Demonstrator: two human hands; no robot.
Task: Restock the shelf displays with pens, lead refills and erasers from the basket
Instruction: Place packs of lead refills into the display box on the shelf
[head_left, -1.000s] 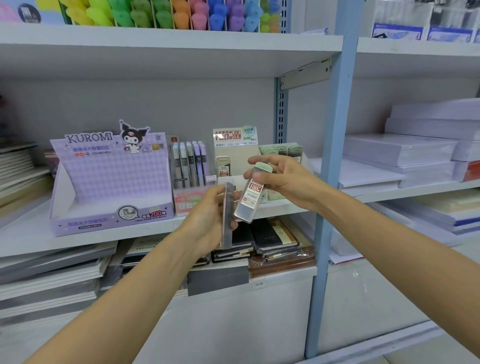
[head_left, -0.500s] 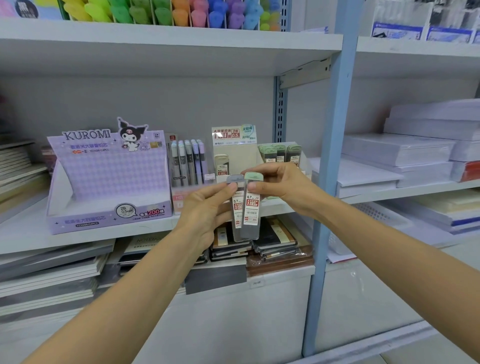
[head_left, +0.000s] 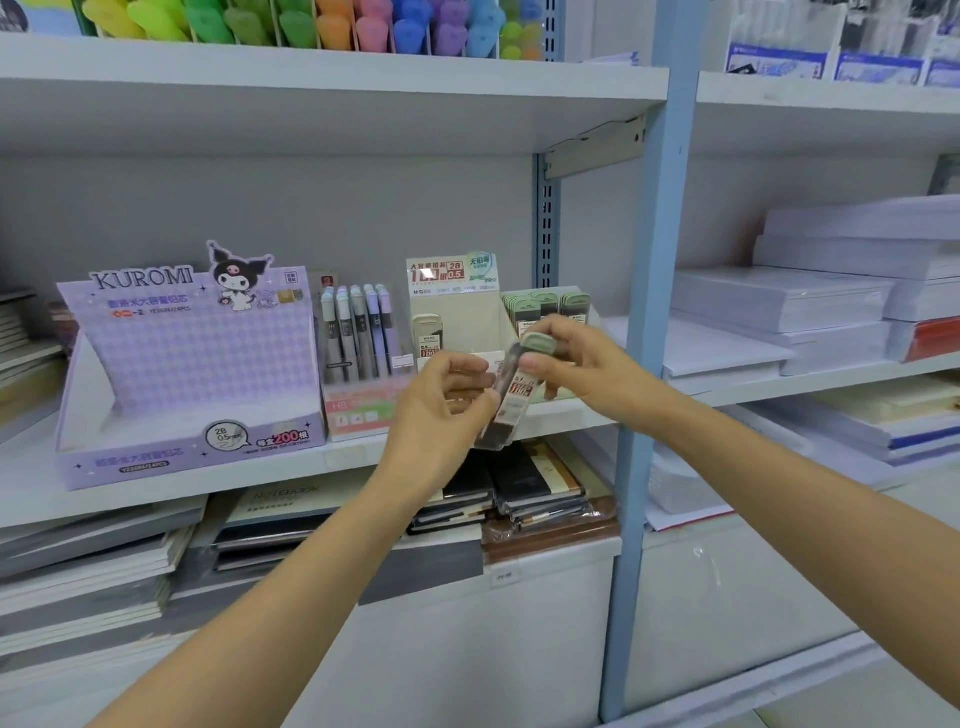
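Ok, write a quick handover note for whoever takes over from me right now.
Left hand: gripping the lower part of the lead refill cases.
Right hand: pinching their green-capped top end.
The cases are held tilted in front of the middle shelf, not yet placed.
Cream display: one case at its left. More green-capped cases stand right of it.
Kuromi box: looks empty.
Pen display: holds pens.
Basket: out of view.
Left: slot the held cases, then fill the rest.
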